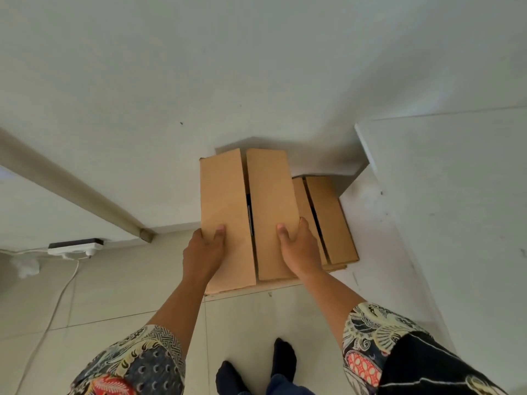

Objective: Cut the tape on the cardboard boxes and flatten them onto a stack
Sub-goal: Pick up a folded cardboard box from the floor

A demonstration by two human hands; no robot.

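I hold a brown cardboard box out in front of me, above the floor and near the wall. Its two long top flaps lie nearly closed, with a dark gap between them. My left hand grips the box's left edge, thumb on top of the left flap. My right hand grips the right edge, thumb on the right flap. Below and to the right, a stack of flattened cardboard lies on the floor in the corner. No cutting tool is in view.
A white power strip with a cable lies on the floor at the left. A white wall stands ahead and a white panel rises on the right. My feet in dark socks stand on pale tiles.
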